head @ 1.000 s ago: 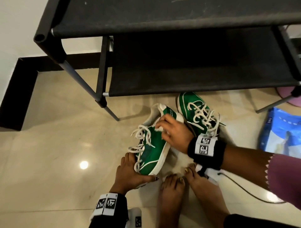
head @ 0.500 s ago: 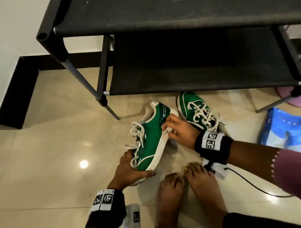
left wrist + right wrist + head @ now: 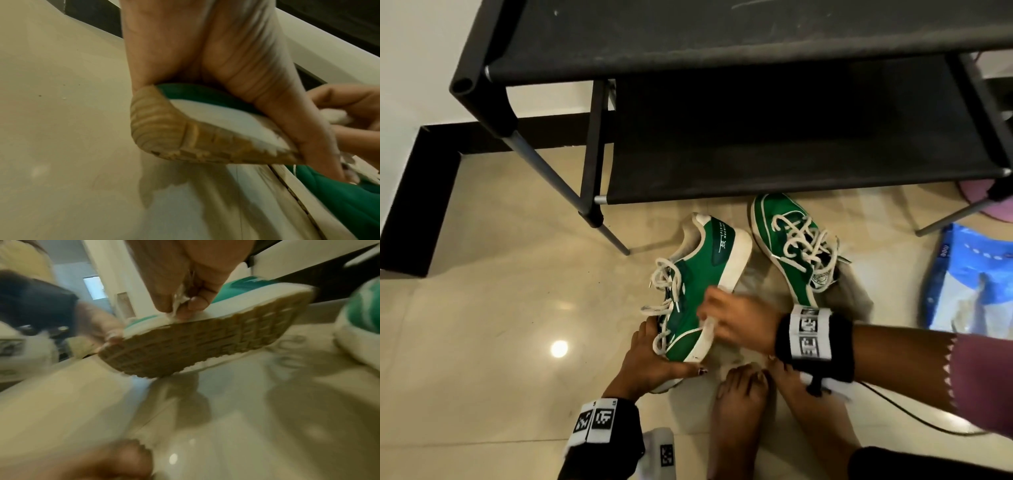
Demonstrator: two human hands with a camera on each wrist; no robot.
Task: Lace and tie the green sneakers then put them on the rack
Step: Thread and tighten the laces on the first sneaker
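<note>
Your left hand [image 3: 650,359] grips the toe of the near green sneaker [image 3: 698,291], tilted on its edge just beyond your bare feet [image 3: 743,411]. Your right hand [image 3: 739,322] pinches a small white cloth [image 3: 180,300] against its white sole rim; a moment ago it was higher, by the heel, so it has wiped down toward the toe. Laces [image 3: 664,294] hang loose and untied. Just right, the second sneaker [image 3: 791,246] rests on the floor, laces loose. Farther off stands the black rack [image 3: 774,137], no shoes on it; lacing and racking likely remain.
</note>
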